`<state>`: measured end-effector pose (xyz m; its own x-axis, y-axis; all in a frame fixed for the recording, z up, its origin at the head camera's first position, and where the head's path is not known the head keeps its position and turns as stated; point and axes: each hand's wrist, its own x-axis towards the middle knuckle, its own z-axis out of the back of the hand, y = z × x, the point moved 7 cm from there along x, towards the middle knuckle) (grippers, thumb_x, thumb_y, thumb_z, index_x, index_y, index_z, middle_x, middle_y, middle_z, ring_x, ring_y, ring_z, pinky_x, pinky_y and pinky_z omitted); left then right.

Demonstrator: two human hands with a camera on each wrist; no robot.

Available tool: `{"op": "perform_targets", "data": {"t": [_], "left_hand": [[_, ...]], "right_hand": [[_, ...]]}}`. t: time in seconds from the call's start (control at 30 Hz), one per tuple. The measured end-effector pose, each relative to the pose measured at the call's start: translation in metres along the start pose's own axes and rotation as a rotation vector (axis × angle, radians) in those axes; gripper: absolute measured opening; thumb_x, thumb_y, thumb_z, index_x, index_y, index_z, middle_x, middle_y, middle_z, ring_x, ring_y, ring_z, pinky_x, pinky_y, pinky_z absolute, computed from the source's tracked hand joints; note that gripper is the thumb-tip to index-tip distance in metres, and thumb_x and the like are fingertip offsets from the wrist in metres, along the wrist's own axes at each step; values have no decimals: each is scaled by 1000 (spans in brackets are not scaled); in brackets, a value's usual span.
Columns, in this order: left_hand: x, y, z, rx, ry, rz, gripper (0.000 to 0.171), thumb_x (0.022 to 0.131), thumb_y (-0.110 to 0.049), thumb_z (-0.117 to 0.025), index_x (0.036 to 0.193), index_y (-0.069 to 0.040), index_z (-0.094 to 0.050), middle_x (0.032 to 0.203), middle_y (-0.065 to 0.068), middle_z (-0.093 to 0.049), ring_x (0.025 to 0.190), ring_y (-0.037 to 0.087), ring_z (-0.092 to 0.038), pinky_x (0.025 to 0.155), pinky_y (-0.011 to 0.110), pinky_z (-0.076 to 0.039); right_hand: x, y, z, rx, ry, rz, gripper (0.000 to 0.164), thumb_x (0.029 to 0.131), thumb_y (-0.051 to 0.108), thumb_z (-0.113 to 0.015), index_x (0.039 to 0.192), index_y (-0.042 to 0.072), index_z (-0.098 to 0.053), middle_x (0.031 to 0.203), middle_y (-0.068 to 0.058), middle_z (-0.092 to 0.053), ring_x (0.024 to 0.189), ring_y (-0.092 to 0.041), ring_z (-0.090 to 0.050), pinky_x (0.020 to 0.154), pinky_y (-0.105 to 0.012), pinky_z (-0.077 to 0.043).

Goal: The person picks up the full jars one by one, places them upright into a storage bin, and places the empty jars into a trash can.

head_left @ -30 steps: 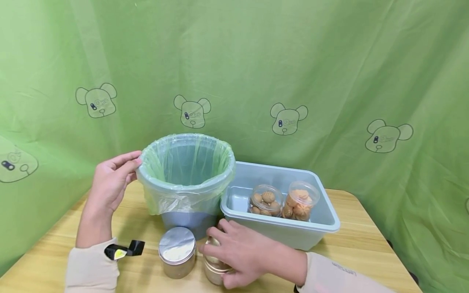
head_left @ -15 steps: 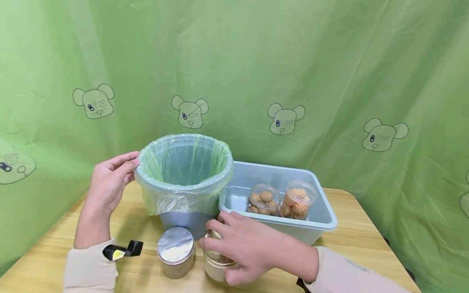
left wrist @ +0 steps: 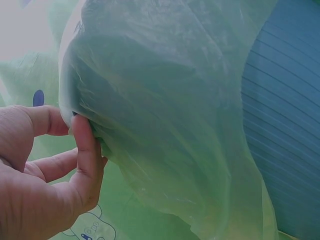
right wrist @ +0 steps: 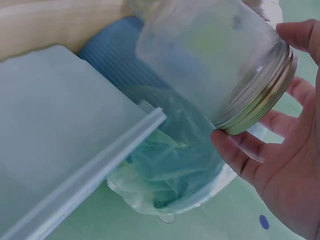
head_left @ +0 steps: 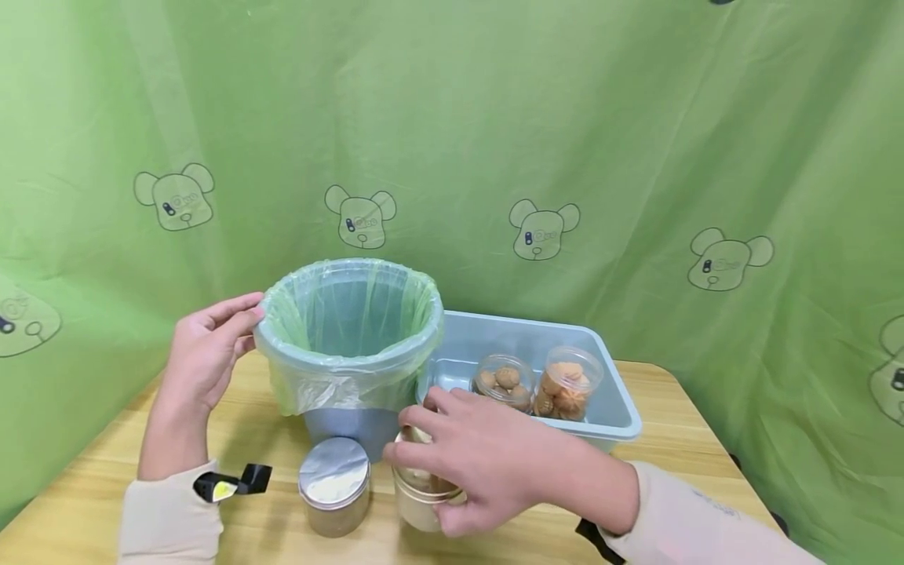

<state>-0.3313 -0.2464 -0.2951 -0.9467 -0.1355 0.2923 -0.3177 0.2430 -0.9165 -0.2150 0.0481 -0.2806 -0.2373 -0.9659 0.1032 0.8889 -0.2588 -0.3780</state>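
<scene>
My right hand (head_left: 487, 463), fingers clamped round the ridged metal lid (right wrist: 269, 100) of a clear cylindrical jar (head_left: 417, 506), frame's lower centre, lid uppermost, long axis near vertical, my left hand (head_left: 201, 361) pinching the bin (head_left: 353, 424) rim's crinkled liner (head_left: 339, 391)

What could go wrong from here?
The right hand grips the gold-lidded jar at its lid; if that is loose, the jar might drop. The silver-topped jar stands close by and could get knocked. The left hand pinches the bin at its rim, so a tug might shift the liner.
</scene>
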Motion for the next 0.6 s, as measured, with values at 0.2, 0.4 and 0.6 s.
{"op": "perform_targets", "data": {"t": [0.2,0.4,0.6], "left_hand": [[0,2,1,-6,3,13,16,96,-7,-72,111,-7,-76,103,1,-73,85,12,-68,73,21,-58],[0,1,1,-8,0,14,16,95,-7,-73,110,-7,-76,102,0,-73,84,12,-68,72,21,-57],[-1,0,0,-26,4,12,16,95,-5,-73,110,-7,-77,102,1,-74,84,11,-68,72,21,-58]], "right_hand": [[3,-3,18,24,13,-11,65,78,49,-68,137,26,-52,121,1,-57,90,-17,-46,69,-26,-41],[6,-7,42,73,-29,-11,62,79,45,-69,135,26,-55,117,3,-56,91,-15,-45,69,-25,-42],[11,-11,69,101,-110,-4,59,78,41,-70,134,24,-59,113,4,-58,92,-15,-47,75,-27,-44]]}}
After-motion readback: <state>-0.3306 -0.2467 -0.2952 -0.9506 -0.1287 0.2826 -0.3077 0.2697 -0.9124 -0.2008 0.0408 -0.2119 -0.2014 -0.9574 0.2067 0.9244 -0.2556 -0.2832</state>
